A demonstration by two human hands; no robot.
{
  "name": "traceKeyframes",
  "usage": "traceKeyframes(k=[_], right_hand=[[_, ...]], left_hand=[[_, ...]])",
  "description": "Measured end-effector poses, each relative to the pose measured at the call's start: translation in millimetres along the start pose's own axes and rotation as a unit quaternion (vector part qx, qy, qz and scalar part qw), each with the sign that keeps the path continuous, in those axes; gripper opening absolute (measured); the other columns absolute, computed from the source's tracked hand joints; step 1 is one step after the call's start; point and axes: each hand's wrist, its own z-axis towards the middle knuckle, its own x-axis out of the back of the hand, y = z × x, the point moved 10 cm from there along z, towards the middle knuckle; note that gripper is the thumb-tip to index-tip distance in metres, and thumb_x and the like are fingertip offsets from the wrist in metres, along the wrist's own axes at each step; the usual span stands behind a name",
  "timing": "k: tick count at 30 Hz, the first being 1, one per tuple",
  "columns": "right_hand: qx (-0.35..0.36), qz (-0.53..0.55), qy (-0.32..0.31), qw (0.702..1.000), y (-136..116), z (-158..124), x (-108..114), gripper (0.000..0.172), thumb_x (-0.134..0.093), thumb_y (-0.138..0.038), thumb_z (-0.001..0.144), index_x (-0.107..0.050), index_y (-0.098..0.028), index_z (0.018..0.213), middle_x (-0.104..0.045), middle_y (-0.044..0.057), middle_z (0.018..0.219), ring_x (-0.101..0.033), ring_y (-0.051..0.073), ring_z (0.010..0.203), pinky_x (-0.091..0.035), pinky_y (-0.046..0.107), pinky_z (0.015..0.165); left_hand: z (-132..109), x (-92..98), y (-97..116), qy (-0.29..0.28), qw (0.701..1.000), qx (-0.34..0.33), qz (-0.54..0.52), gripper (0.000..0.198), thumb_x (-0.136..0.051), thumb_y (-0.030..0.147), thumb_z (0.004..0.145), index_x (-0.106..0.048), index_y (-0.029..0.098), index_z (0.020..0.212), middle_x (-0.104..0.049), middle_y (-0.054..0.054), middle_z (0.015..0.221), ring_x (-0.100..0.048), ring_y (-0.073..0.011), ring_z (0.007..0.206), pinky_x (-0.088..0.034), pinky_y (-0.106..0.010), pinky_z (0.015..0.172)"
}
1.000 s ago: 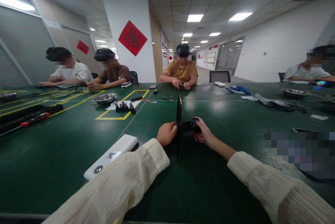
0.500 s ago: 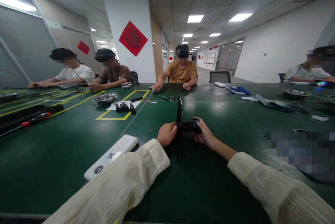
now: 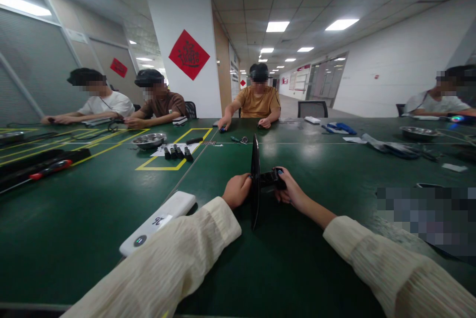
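A thin black disc-shaped part (image 3: 255, 179) stands on edge on the green table (image 3: 92, 219), seen almost edge-on. My left hand (image 3: 236, 190) is closed against its left face. My right hand (image 3: 289, 188) is closed round a small black block (image 3: 270, 179) that sticks out from the disc's right face. Both cream sleeves reach in from below.
A white power bank (image 3: 158, 221) lies to the left of my left arm. Farther back are several small black parts (image 3: 177, 152) on a yellow-taped patch, a metal bowl (image 3: 148, 140), and red-handled tools (image 3: 50, 168). Several other people sit round the table.
My hands and the disc have stayed put. The person in the orange shirt across the table has reached one hand out to the left onto the table.
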Motion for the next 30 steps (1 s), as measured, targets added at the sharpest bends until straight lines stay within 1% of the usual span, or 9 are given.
traceKeyframes(k=[5, 10, 16, 22, 30], right_hand=[[-0.002, 0.001, 0.002, 1.0, 2.6, 1.3, 1.3, 0.062, -0.032, -0.061, 0.076, -0.027, -0.019, 0.121, -0.047, -0.009, 0.035, -0.028, 0.007, 0.021, -0.014, 0.014, 0.027], [-0.003, 0.0, -0.004, 1.0, 4.4, 2.1, 2.3, 0.06, -0.032, -0.06, 0.077, -0.027, -0.02, 0.122, -0.048, -0.009, 0.037, -0.028, 0.007, 0.022, -0.015, 0.014, 0.027], [-0.002, -0.005, 0.002, 1.0, 2.8, 1.9, 2.4, 0.06, -0.031, -0.06, 0.077, -0.027, -0.02, 0.122, -0.046, -0.01, 0.037, -0.029, 0.007, 0.021, -0.015, 0.014, 0.027], [-0.006, -0.001, 0.007, 1.0, 1.4, 1.5, 1.4, 0.058, -0.031, -0.058, 0.076, -0.028, -0.02, 0.119, -0.045, -0.01, 0.036, -0.03, 0.008, 0.02, -0.014, 0.014, 0.027], [-0.004, 0.0, 0.004, 1.0, 2.6, 2.0, 1.6, 0.061, -0.033, -0.061, 0.075, -0.026, -0.02, 0.119, -0.047, -0.009, 0.034, -0.028, 0.008, 0.021, -0.015, 0.014, 0.026]], left_hand=[[0.4, 0.1, -0.2, 0.0, 1.0, -0.001, -0.006, 0.038, -0.027, 0.024, 0.086, -0.062, 0.013, 0.078, -0.063, -0.007, 0.075, -0.054, -0.017, 0.069, -0.039, -0.025, 0.064], [0.3, 0.4, 2.1, -0.008, 1.0, 0.003, -0.001, 0.036, -0.029, 0.023, 0.086, -0.062, 0.013, 0.076, -0.064, -0.008, 0.078, -0.058, -0.0187, 0.074, -0.041, -0.026, 0.067], [0.6, -0.8, 1.8, -0.011, 1.0, 0.001, -0.014, 0.034, -0.031, 0.023, 0.086, -0.062, 0.013, 0.074, -0.064, -0.008, 0.078, -0.058, -0.0183, 0.074, -0.042, -0.026, 0.067], [1.9, -2.4, -1.2, -0.005, 1.0, -0.002, -0.021, 0.035, -0.029, 0.023, 0.085, -0.06, 0.014, 0.073, -0.061, -0.005, 0.07, -0.053, -0.016, 0.067, -0.04, -0.025, 0.064], [2.2, -3.9, -0.9, -0.011, 1.0, -0.008, -0.025, 0.034, -0.029, 0.025, 0.086, -0.058, 0.014, 0.071, -0.062, -0.007, 0.074, -0.056, -0.0173, 0.071, -0.041, -0.026, 0.066]])
